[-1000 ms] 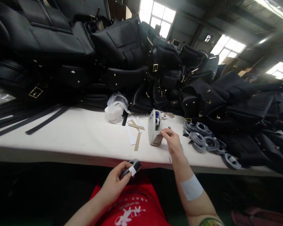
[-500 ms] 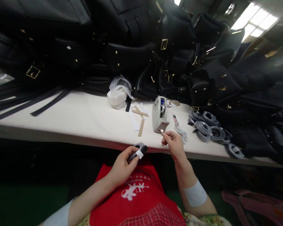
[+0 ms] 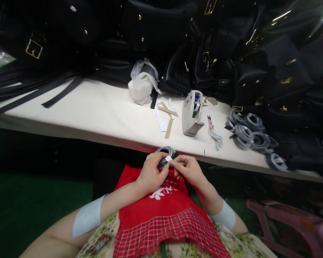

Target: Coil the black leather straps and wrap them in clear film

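Note:
My left hand (image 3: 154, 172) is closed around a coiled strap (image 3: 165, 149), grey and black, with a white band (image 3: 168, 158) across one side. My right hand (image 3: 187, 168) meets it at the band, thumb and fingers pinched together; a small piece of tape appears to be between them, mostly hidden by the fingertips. Both hands are just off the table's front edge, above a red apron (image 3: 142, 211). On the table beyond stands a grey tape dispenser (image 3: 188, 114), with small snips (image 3: 210, 122) to its right.
More coiled straps (image 3: 243, 136) are piled on the right of the white table (image 3: 104, 114). Paper and card strips (image 3: 164, 120) and a white plastic bag (image 3: 142, 86) lie left of the dispenser. Black bags (image 3: 150, 32) fill the back. A pink stool (image 3: 282, 222) stands lower right.
My right hand has left the dispenser's cutting edge and come left to the coil. The left hand has lifted the coil slightly. The view has tilted downward.

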`<state>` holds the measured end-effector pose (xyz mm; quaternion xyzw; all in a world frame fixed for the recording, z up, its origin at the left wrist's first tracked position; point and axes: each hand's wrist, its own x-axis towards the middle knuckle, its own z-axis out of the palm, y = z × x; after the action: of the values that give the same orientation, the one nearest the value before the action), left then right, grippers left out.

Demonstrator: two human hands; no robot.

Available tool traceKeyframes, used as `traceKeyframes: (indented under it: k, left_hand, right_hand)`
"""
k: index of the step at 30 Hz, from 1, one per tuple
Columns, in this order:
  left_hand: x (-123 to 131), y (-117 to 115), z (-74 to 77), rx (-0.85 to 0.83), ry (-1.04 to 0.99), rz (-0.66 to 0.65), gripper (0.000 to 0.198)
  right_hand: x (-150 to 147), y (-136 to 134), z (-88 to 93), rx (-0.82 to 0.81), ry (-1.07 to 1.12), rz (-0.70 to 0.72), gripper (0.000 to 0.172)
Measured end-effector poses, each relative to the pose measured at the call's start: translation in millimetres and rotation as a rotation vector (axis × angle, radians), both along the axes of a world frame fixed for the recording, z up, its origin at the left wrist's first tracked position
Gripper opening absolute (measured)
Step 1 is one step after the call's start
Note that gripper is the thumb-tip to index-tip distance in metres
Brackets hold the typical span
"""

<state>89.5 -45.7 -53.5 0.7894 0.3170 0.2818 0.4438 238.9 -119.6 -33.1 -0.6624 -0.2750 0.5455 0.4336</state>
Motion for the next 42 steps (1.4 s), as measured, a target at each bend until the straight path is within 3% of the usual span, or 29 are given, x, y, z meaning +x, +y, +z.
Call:
traceKeyframes:
  k: [8, 14, 21, 24, 27, 33, 42]
  left_hand:
    - [2.7, -1.1, -3.2, 0.028, 0.000, -0.013, 0.015]
    - [-2.6, 2.2, -2.9, -0.106, -0.002, -0.058, 0.019]
    - [0.6, 4.0, 3.9, -0.588, -0.206, -0.092, 0.021]
    - [4.7, 3.2, 3.5, -0.836, -0.302, -0.069, 0.026]
    - [4.9, 6.7, 3.9, -1.016, -0.394, -0.060, 0.028]
    - [-1.8, 16.3, 10.8, -1.057, -0.420, -0.136, 0.025]
    - [-2.5, 14.7, 13.3, -0.984, -0.365, -0.101, 0.021]
  right_hand:
    - [-5.7, -5.4, -10.8, -0.017, -0.141, -0.090, 0.038]
    - [-5.4, -9.0, -21.6, -0.002, -0.222, -0.108, 0.038]
    - [-7.6, -5.4, -34.1, 0.064, -0.311, -0.086, 0.050]
    - [-7.8, -4.1, -39.0, 0.219, -0.387, -0.098, 0.045]
    - [-4.0, -2.3, -40.5, 0.266, -0.478, -0.050, 0.038]
    - [4.4, -1.8, -31.4, 0.225, -0.613, -0.038, 0.041]
    - [8.0, -10.2, -19.5, 0.234, -0.650, -0.016, 0.040]
